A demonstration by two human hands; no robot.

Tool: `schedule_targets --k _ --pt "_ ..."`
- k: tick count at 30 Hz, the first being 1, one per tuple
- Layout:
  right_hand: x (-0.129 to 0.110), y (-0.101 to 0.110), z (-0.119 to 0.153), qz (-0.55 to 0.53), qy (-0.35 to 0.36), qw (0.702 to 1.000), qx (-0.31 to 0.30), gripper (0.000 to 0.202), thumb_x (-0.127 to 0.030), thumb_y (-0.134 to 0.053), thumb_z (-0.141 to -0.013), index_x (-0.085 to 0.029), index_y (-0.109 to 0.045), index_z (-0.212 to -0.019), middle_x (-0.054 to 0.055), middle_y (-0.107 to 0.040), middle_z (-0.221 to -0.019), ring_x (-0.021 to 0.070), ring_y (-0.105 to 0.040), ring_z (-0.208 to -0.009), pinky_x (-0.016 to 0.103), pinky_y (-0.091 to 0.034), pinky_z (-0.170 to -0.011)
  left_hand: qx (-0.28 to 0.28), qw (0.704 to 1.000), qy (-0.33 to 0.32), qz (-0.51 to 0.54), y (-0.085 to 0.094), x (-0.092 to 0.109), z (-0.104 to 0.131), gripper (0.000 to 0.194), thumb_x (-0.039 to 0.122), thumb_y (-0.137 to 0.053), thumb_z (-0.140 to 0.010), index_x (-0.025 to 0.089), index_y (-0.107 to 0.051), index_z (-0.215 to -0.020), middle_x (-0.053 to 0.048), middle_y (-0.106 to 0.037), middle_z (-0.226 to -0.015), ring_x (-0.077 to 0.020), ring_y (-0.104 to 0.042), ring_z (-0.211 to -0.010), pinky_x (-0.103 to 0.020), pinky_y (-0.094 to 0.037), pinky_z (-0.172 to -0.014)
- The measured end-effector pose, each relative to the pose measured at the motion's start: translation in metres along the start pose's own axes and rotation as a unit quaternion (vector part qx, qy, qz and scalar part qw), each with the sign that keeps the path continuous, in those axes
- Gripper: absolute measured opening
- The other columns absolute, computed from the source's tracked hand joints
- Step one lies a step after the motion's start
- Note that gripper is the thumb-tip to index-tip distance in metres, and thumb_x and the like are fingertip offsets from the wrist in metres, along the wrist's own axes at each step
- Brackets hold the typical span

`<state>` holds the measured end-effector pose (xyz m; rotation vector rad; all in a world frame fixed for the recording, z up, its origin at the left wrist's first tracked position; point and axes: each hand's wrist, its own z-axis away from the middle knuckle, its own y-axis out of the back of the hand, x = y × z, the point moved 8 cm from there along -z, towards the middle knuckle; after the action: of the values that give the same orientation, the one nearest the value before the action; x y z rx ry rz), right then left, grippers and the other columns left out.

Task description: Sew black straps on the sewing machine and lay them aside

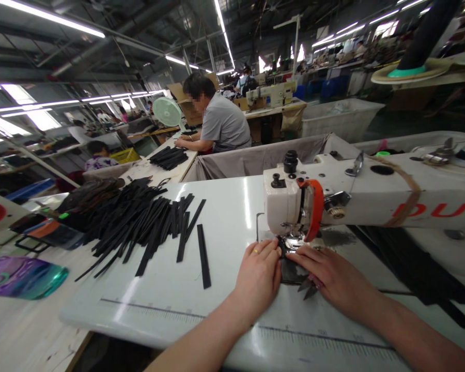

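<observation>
The white sewing machine [290, 199] has its presser foot [293, 242] low over the bed. My left hand [259, 268], with a ring on one finger, has its fingers together, pressing a small black strip [282, 247] at the foot's left side. From the right, my right hand [329, 271] reaches its fingertips to the same spot. Thread snips [307, 287] are tucked in my right hand, blades pointing down toward the table. Fingers cover most of the strip. An orange guard [314, 209] is on the machine head beside the needle area.
Many loose black strips [151, 222] lie piled at the left; a single strip [203, 257] lies nearer me. More black strips [414, 263] lie under the machine arm. A purple-teal bottle [25, 277] lies on the left table. Beyond sits a co-worker [227, 121] in grey.
</observation>
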<state>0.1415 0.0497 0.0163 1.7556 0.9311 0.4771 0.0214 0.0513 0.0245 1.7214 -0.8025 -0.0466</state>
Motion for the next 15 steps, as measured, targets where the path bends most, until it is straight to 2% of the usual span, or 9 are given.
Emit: schedule_targets --k 7,10,13,14,15 --pt "-0.005 0.008 -0.004 -0.020 0.006 1.000 0.011 0.056 0.005 -0.041 -0.069 -0.016 -0.062 -0.118 0.011 -0.068 -0.111 0.0250 -0.063 -0.096 0.041 -0.055 -0.083 0.011 1.000 -0.013 0.005 0.000 0.005 0.005 0.026 0.011 -0.048 -0.090 0.014 -0.061 -0.112 -0.010 -0.063 -0.130 -0.0249 -0.055 -0.122 -0.045 -0.044 -0.105" --pt "-0.004 0.010 -0.002 -0.017 0.003 1.000 0.016 0.055 0.005 -0.042 -0.072 -0.016 -0.061 -0.118 0.011 -0.068 -0.110 0.0244 -0.063 -0.094 0.040 -0.055 -0.081 0.020 0.999 -0.010 0.042 0.004 0.000 0.000 0.024 0.008 -0.048 -0.088 0.015 -0.064 -0.105 -0.009 -0.066 -0.121 -0.0232 -0.058 -0.115 -0.041 -0.046 -0.101" --pt "-0.003 0.008 0.001 -0.003 0.000 1.000 0.016 0.060 0.007 -0.042 -0.070 -0.015 -0.060 -0.123 0.011 -0.067 -0.111 0.0252 -0.063 -0.095 0.042 -0.055 -0.083 0.016 0.992 0.103 0.072 0.006 -0.032 -0.024 0.024 0.008 -0.046 -0.088 0.017 -0.067 -0.095 -0.007 -0.069 -0.104 -0.0221 -0.060 -0.101 -0.037 -0.049 -0.092" --pt "-0.003 0.007 0.001 -0.001 0.000 1.000 0.016 0.060 0.007 -0.042 -0.070 -0.015 -0.060 -0.123 0.011 -0.067 -0.111 0.0255 -0.062 -0.096 0.042 -0.055 -0.084 0.016 0.983 0.170 0.066 0.006 -0.047 -0.034 0.025 0.010 -0.045 -0.089 0.016 -0.068 -0.096 -0.008 -0.068 -0.102 -0.0228 -0.060 -0.100 -0.037 -0.049 -0.091" --pt "-0.004 0.007 0.002 -0.001 0.000 1.000 0.016 0.060 0.007 -0.043 -0.070 -0.015 -0.060 -0.123 0.011 -0.067 -0.111 0.0257 -0.062 -0.097 0.042 -0.055 -0.085 0.020 0.977 0.206 0.060 0.006 -0.058 -0.045 0.025 0.012 -0.045 -0.089 0.014 -0.068 -0.099 -0.011 -0.067 -0.104 -0.0246 -0.060 -0.102 -0.039 -0.049 -0.091"
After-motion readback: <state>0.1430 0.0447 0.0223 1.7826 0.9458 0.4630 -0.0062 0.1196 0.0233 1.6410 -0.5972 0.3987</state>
